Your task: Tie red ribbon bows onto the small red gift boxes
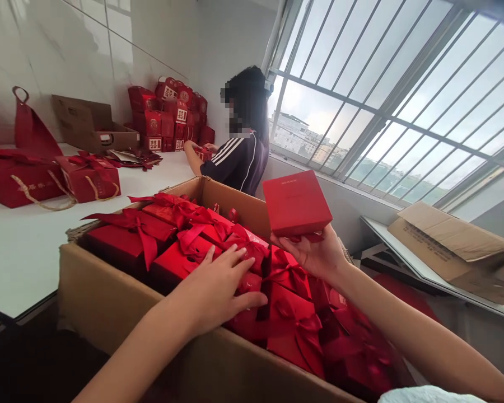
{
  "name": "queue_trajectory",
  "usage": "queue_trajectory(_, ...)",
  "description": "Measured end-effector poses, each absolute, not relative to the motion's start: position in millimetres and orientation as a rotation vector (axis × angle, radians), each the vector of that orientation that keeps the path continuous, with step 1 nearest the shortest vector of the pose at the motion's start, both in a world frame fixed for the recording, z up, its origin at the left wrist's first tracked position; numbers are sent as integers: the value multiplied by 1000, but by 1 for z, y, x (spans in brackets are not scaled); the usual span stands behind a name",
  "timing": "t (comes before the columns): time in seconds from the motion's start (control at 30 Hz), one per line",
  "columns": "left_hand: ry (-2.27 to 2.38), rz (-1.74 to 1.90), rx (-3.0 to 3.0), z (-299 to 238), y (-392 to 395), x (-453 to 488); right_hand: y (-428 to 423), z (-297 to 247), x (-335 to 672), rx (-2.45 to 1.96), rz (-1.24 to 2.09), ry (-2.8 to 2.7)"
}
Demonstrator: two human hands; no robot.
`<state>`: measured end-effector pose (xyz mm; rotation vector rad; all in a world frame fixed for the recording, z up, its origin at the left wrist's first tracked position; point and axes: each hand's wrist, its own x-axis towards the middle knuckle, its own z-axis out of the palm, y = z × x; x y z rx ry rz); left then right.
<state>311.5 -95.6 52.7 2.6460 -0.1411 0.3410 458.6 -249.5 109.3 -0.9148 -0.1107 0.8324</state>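
A big cardboard carton (pixel 109 302) in front of me is packed with several red gift boxes (pixel 172 229) tied with red ribbon bows. My left hand (pixel 218 285) lies flat on the boxes in the carton, fingers spread. My right hand (pixel 315 252) holds a plain red square box (pixel 296 202) up above the carton's right side, gripping its lower edge.
A white table (pixel 21 252) at left carries red gift bags (pixel 88 176), an open cardboard box (pixel 92 129) and a stack of red boxes (pixel 168 115) at the far end. Another person (pixel 241 140) works there. A flattened carton (pixel 457 246) lies on a shelf under the window.
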Motion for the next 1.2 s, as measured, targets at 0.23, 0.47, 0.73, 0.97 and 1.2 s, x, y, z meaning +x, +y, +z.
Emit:
queue_trajectory(0.23, -498, 212, 2589, 60, -150, 324, -287, 112, 459, -918, 640, -107)
queue_trajectory(0.47, -198, -12, 2671, 51, -151, 328, -325, 109, 467, -1003, 571, -129)
queue_trajectory(0.73, -187, -136, 2682, 57, -151, 326, -365, 117, 491, -1111, 165, -439)
queue_trajectory(0.97, -204, -151, 2671, 57, -150, 323, -351, 108, 495, -1076, 271, -434)
queue_trajectory(1.2, -182, -148, 2655, 62, -151, 318, -323, 107, 472, -872, 732, -276)
